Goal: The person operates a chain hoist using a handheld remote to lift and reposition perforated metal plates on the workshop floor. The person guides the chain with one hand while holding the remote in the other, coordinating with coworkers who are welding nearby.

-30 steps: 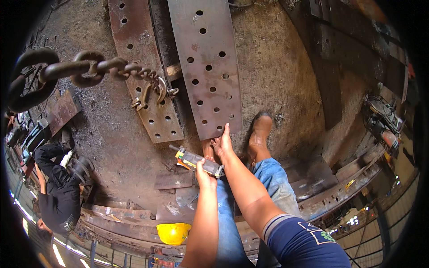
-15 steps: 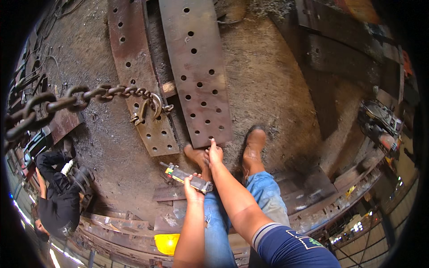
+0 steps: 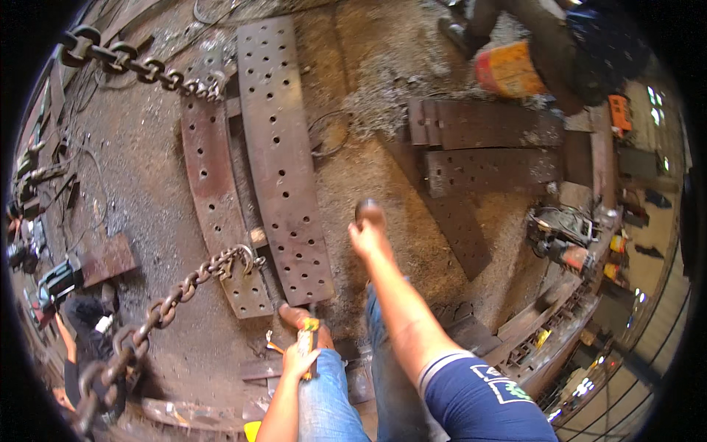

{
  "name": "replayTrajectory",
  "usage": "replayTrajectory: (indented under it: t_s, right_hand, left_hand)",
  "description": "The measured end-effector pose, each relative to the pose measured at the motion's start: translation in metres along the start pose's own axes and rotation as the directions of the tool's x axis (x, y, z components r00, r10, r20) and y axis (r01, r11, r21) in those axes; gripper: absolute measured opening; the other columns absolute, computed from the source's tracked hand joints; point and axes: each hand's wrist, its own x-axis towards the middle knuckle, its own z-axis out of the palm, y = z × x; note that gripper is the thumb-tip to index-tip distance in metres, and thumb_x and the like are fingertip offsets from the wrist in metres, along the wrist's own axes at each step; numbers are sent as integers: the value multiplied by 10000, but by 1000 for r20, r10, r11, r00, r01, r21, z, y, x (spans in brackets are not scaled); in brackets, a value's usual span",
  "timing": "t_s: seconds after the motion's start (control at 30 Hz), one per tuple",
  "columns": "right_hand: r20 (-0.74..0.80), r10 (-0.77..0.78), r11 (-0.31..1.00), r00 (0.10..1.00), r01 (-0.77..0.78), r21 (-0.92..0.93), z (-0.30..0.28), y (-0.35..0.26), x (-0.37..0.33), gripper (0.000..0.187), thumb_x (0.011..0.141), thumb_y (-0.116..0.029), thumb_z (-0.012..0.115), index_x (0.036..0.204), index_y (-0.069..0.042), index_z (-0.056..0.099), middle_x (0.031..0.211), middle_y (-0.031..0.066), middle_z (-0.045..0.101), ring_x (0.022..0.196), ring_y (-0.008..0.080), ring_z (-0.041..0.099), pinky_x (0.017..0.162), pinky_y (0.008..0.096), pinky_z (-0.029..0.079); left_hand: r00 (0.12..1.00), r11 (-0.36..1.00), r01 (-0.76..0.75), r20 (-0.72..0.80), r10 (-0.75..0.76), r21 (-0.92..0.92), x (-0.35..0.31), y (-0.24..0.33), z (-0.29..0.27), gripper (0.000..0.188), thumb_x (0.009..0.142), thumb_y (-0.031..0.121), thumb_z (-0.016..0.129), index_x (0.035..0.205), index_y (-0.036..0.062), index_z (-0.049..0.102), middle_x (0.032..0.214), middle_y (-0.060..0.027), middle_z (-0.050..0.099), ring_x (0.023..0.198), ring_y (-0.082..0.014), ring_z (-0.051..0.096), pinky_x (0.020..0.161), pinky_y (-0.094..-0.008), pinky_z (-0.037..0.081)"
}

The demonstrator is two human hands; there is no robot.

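Observation:
My left hand (image 3: 300,361) is wrapped round a yellow and black handheld remote control (image 3: 308,342), held upright above my left leg. My right hand (image 3: 368,241) reaches forward over my right boot (image 3: 370,211), with nothing visible in it and its fingers loosely apart. Left of it lies a long steel plate (image 3: 283,195) full of round holes, its near end by my left boot (image 3: 294,315). Beside that lies a second, narrower drilled plate (image 3: 213,191). A heavy chain (image 3: 166,306) runs to a hook (image 3: 247,259) at this plate's near end; another chain (image 3: 140,68) reaches its far end.
More drilled plates (image 3: 493,173) lie to the right. A person bends by an orange and yellow bucket-like object (image 3: 512,70) at the far right. Another person in dark clothes (image 3: 88,324) crouches at the left. A machine (image 3: 563,232) stands by the right-hand beams.
My view has shifted, showing more of the far floor and the second chain. My right hand has left the plate's near end and moved right. The remote has turned upright in my left hand.

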Motion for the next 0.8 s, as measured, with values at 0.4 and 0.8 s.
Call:
replayTrajectory:
  t_s: [0.4, 0.8]
  right_hand:
    - [297, -441, 808, 847, 518, -280, 6, -86, 288, 425, 916, -395, 667, 1153, -44, 638, 1131, 197, 675, 1086, 407, 637, 938, 486, 519]
    - [546, -424, 547, 722, 685, -481, 9, -107, 317, 529, 846, -267, 741, 1323, -130, 560, 1372, 108, 525, 1274, 330, 514, 1020, 605, 411]
  left_hand:
    - [902, 495, -432, 372, 220, 754, 388, 285, -64, 690, 679, 542, 757, 1153, 41, 738, 1318, -169, 642, 1421, -314, 434, 1233, -472, 226]
    - [824, 281, -474, 533, -193, 834, 505, 360, -92, 753, 652, 631, 744, 1167, 83, 755, 1235, -109, 721, 1261, -245, 609, 1215, -407, 248]
